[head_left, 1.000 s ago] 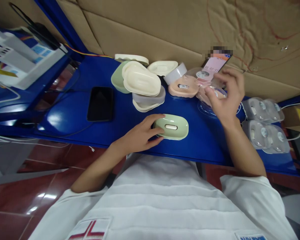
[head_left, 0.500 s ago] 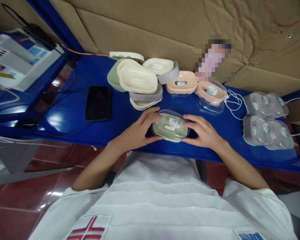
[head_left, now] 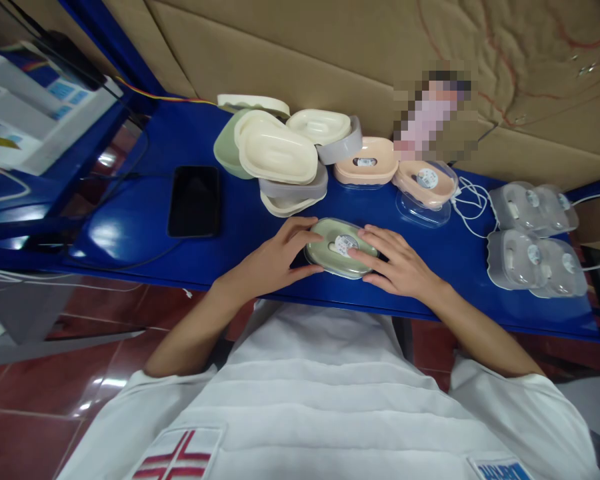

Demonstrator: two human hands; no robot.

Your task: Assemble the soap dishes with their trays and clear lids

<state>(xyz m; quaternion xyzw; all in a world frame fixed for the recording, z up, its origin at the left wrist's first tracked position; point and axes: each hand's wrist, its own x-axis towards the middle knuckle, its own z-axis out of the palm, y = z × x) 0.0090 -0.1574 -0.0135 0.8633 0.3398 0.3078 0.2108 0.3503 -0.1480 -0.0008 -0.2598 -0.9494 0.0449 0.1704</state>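
Observation:
A pale green oval case (head_left: 336, 248) with a clear plastic cover and a round sticker lies on the blue shelf (head_left: 145, 247) right in front of me. My left hand (head_left: 275, 257) grips its left end, thumb below and fingers curled over the rim. My right hand (head_left: 397, 262) rests on its right side, fingers stretched flat over the clear cover and pressing down on it.
Behind the green case sits a pile of cream, grey and green case halves (head_left: 280, 157). Two peach cases (head_left: 365, 168) with clear covers stand to the right, then several grey covered cases (head_left: 530, 233) with white cables. A black phone (head_left: 194, 200) lies at the left.
My right hand came down from the back right with a clear cover, set it on the green case and now presses on it. My left hand stayed on the case.

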